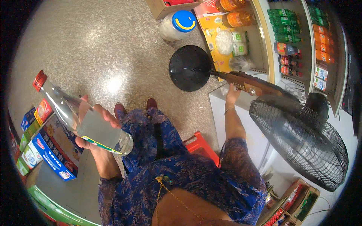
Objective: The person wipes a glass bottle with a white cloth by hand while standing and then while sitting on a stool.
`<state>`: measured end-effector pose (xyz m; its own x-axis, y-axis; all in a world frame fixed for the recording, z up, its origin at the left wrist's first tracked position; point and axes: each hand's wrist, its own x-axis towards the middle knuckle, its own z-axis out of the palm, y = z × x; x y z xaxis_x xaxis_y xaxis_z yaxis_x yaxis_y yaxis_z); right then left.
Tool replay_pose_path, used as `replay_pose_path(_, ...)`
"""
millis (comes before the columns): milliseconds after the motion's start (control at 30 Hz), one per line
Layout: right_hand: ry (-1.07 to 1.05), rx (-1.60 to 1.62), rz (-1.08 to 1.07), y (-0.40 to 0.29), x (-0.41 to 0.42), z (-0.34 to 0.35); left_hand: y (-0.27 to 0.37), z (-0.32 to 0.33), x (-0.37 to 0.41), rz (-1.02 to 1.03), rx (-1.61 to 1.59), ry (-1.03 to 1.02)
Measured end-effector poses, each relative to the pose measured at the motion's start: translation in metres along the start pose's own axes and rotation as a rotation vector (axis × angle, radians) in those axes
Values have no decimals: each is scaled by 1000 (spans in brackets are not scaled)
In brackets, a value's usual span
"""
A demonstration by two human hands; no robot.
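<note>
My left hand is wrapped around a clear glass bottle with a red cap. The bottle tilts, cap toward the upper left, and a label with a green and yellow edge shows along its side. On the other side, my right hand reaches out beside the control panel of a black standing fan. A pale, translucent thing shows by its fingers, over the edge of a white-topped surface. The panel partly hides the fingertips, so their grip is unclear.
The fan's round black base stands on the speckled floor near a blue-lidded jar. Shelves at right hold drink bottles. A red plastic stool is beside my legs. Boxed goods stand on a surface at left.
</note>
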<state>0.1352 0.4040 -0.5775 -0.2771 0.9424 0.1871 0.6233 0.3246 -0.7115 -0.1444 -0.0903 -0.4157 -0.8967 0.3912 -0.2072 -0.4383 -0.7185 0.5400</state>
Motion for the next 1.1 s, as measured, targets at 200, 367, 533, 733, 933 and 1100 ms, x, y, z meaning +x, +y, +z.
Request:
replay_pose_path(200,-31,50,73,4,3,-4,1,0,19,-7,-8,-40)
replay_pose_path(367,2,129,91,-6,-4,-1,11,21,30,-17,44,-24)
replay_pose_path(533,-226,-292,138,-2,-68,0,37,49,25,-3,91,-138)
replay_pose_path(733,-942,-88,117,-162,-206,25,104,126,13,-132,-144,-322)
replay_pose_path(933,-1142,383,-148,-375,-214,-7,169,205,-8,-102,14,-357)
replay_pose_path(1100,-1167,1125,399,-485,-193,-67,211,243,-28,-103,1,-439)
